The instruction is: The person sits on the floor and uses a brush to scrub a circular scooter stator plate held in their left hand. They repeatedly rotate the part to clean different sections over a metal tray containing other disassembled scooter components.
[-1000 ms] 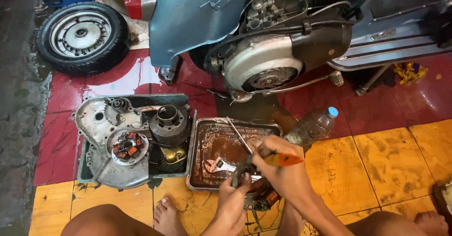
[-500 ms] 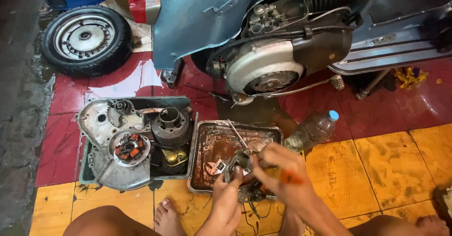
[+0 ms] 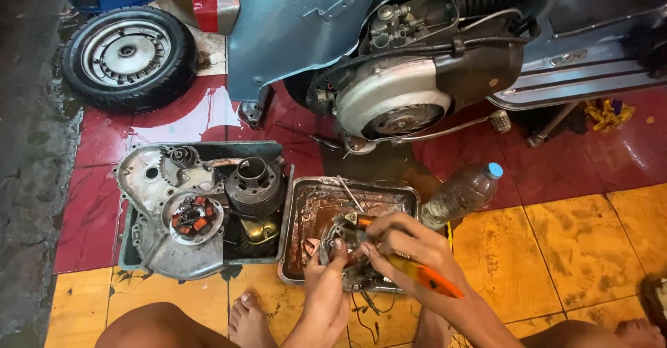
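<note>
L hand (image 3: 326, 289) closed on small metal engine part (image 3: 345, 240), held over near rim of oily metal tray (image 3: 295, 264). R hand (image 3: 410, 251) gripped round orange-handled screwdriver (image 3: 424, 276), tip at the part. Tray just R of bin w/ engine casing (image 3: 156, 216); bare yellow tile open to R. Clear plastic bottle (image 3: 458, 195), blue cap, touches tray's far R corner. Beyond: scooter engine (image 3: 396, 105), loose wheel (image 3: 128, 58) far L.
</note>
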